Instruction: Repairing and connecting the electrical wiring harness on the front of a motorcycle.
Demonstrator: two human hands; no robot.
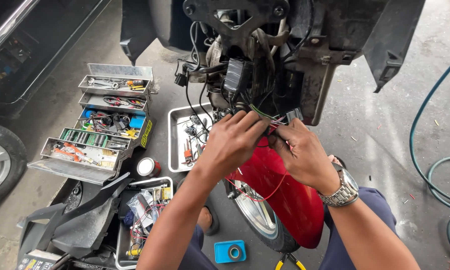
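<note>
We pinch a bundle of thin red wires [269, 131] with our left hand [233, 141] and right hand [301, 152], fingers closed on it, just above the glossy red fender [285, 195]. Far left, a tiered metal toolbox [97, 122] stands open beside a shallow steel tray [174, 145].

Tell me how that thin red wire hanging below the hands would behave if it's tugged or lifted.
The red wire is probably floppy: it sags in a loose loop over the red fender beneath the left hand and right hand. It looks very thin, so likely light and easy to kink or snap if yanked. It could snag on the front wheel close behind it.
</note>
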